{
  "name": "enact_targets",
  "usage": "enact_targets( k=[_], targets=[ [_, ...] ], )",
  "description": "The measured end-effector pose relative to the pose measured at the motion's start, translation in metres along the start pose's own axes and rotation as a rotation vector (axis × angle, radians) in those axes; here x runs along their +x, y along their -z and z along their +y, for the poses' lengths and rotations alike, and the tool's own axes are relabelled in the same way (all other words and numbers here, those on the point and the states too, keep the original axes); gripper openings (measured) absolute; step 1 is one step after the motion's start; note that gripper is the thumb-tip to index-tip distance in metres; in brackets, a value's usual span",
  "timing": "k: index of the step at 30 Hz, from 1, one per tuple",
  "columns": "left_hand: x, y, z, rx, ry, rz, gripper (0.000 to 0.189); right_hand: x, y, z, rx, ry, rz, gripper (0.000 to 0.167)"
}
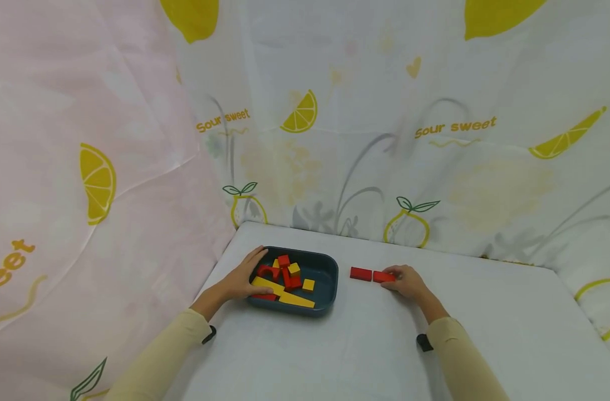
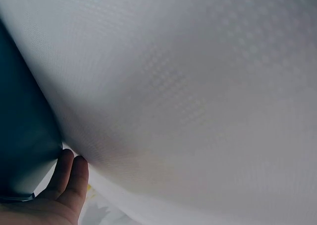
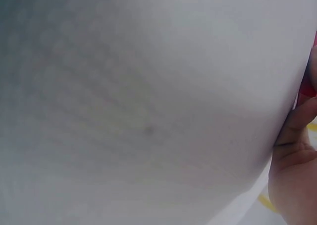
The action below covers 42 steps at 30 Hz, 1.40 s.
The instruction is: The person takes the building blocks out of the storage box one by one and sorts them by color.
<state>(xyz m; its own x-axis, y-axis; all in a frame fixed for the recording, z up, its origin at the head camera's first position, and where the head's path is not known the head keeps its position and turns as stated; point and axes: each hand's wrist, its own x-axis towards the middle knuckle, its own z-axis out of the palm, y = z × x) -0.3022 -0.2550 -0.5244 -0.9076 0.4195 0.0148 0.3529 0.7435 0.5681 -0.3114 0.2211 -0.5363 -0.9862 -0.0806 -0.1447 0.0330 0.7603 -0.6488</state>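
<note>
A dark blue tray (image 1: 330,289) holds several red and yellow toy blocks, among them a small yellow cube (image 1: 308,285) and a long yellow block (image 1: 296,300). My left hand (image 1: 239,278) grips the tray's left side, its thumb over the rim and fingers along the outer wall; the left wrist view shows those fingers (image 2: 75,183) against the blue wall. On the white table to the tray's right lies a red block (image 1: 360,273). Just right of it, end to end with a narrow gap, is a second red block (image 1: 383,277), pinched between the thumb and fingers of my right hand (image 1: 407,283).
A white cloth covers the table (image 1: 375,345). Behind it and on the left hang curtains (image 1: 345,167) printed with lemons. Dark wrist bands (image 1: 424,342) sit at both sleeves.
</note>
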Motion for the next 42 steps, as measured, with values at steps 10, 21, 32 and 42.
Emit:
enact_targets(
  k=[10,21,32,42],
  targets=[
    [-0.002,0.001,0.001,0.011,0.005,0.008,0.112,-0.002,-0.001,-0.008,0.006,-0.018,0.001,0.040],
    [-0.002,0.003,0.001,-0.006,0.006,0.013,0.112,0.000,-0.004,-0.011,-0.013,-0.008,0.005,0.037],
    [0.000,0.002,-0.002,0.013,-0.006,0.024,0.111,0.003,-0.009,-0.013,-0.044,-0.024,0.002,0.041],
    [0.000,0.000,-0.002,0.003,-0.028,0.019,0.110,0.005,-0.014,-0.016,-0.073,-0.034,-0.004,0.041]
  ],
)
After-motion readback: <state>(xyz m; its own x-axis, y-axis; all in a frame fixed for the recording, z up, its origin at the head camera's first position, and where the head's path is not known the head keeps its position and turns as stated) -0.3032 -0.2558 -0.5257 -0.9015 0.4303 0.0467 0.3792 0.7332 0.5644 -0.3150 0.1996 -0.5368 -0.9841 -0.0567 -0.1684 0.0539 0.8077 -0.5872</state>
